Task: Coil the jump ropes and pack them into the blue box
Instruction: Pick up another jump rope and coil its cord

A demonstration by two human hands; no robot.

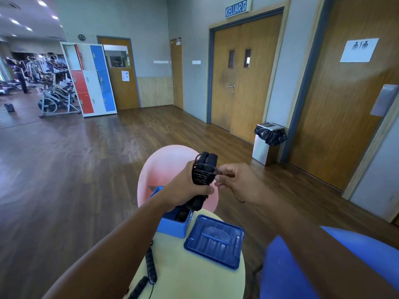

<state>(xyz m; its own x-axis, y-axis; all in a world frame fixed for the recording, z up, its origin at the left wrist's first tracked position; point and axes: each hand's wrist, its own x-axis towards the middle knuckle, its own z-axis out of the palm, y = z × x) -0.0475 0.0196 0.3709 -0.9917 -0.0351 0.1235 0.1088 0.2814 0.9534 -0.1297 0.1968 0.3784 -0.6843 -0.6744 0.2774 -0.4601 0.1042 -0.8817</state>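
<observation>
My left hand grips a black jump rope by its two foam handles, held upright with cord wound around them. My right hand pinches the loose end of that cord beside the handles. Below the hands the open blue box stands on a pale yellow table, and a dark coiled rope shows inside it. The box's blue lid lies flat to the right of it. A second jump rope with black foam handles lies uncoiled at the table's left edge.
A pink chair stands behind the table and a blue chair is at the lower right. A white bin with a black bag stands by the wooden doors. Lockers and exercise bikes are far left on the wooden floor.
</observation>
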